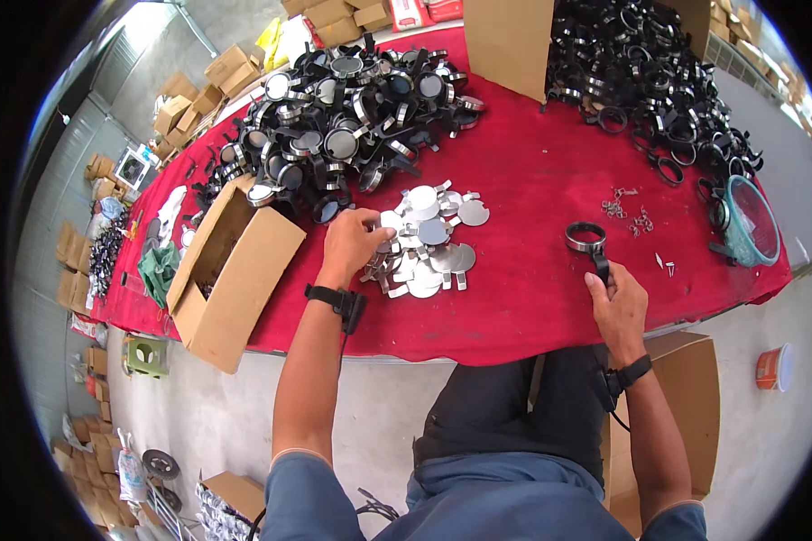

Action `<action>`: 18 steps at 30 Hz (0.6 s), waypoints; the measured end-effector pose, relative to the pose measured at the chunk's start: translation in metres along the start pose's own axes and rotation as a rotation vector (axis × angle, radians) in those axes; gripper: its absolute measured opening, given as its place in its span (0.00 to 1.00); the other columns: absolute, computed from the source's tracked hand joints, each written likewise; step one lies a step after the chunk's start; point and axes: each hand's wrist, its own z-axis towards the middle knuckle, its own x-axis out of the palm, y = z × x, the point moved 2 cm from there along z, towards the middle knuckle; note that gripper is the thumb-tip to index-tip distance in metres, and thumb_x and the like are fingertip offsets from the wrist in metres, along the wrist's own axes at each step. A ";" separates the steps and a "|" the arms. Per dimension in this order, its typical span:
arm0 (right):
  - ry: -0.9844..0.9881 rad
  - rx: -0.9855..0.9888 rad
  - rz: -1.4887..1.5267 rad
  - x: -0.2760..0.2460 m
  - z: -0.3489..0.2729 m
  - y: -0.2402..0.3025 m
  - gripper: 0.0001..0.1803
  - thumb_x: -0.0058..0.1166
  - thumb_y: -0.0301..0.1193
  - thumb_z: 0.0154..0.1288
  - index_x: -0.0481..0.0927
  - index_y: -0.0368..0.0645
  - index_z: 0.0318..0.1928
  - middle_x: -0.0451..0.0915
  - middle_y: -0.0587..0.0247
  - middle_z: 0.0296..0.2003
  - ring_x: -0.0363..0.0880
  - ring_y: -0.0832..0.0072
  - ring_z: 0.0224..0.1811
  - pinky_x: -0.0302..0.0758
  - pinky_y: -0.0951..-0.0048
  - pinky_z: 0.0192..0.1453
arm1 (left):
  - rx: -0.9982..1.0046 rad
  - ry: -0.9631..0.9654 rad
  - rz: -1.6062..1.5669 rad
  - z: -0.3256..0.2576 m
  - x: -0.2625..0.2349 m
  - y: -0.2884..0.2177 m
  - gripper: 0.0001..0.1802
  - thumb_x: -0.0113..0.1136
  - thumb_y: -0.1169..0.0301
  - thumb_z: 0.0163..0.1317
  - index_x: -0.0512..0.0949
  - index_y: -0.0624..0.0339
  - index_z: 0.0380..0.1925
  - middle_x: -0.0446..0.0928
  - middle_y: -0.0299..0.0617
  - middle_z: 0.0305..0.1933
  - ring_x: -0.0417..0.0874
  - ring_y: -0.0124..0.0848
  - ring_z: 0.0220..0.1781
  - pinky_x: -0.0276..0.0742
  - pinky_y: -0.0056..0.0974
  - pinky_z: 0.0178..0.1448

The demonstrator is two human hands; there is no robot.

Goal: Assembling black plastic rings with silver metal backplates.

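My left hand (350, 242) is at the left edge of a pile of flat silver metal discs with small tabs (433, 232). Its thumb and forefinger close on one disc (390, 222) there. Farther right, my right hand (619, 307) grips the black handle of a ring-shaped part (585, 237), whose silver-edged ring points away from me above the red cloth. Behind the discs rises a big heap of black-handled parts with round silver faces (334, 117).
An open cardboard box (244, 279) stands left of my left hand. Black rings (641, 63) heap at the back right beside a cardboard panel (507, 45). Small metal clips (630, 213) and a teal mesh basket (753, 221) lie right on the red-covered table (514, 307).
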 end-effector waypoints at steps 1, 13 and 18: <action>0.015 0.009 -0.020 0.000 -0.001 0.000 0.17 0.70 0.33 0.71 0.88 0.36 0.55 0.86 0.53 0.34 0.84 0.63 0.33 0.80 0.63 0.43 | 0.001 -0.013 -0.046 -0.001 0.003 0.001 0.26 0.83 0.59 0.57 0.91 0.64 0.51 0.91 0.55 0.41 0.92 0.50 0.44 0.86 0.49 0.51; 0.043 -0.356 0.177 -0.019 -0.002 0.068 0.32 0.77 0.29 0.61 0.84 0.39 0.66 0.86 0.52 0.56 0.89 0.59 0.52 0.85 0.62 0.51 | 0.070 0.165 -0.754 -0.057 -0.012 -0.089 0.09 0.69 0.76 0.74 0.89 0.67 0.51 0.90 0.38 0.44 0.89 0.22 0.44 0.85 0.30 0.50; 0.145 -0.482 0.231 -0.014 -0.016 0.079 0.20 0.72 0.23 0.64 0.88 0.40 0.57 0.87 0.53 0.49 0.88 0.54 0.50 0.85 0.60 0.53 | 0.149 0.467 -0.956 -0.087 0.026 -0.181 0.13 0.71 0.72 0.74 0.89 0.67 0.54 0.90 0.36 0.43 0.87 0.20 0.41 0.83 0.29 0.44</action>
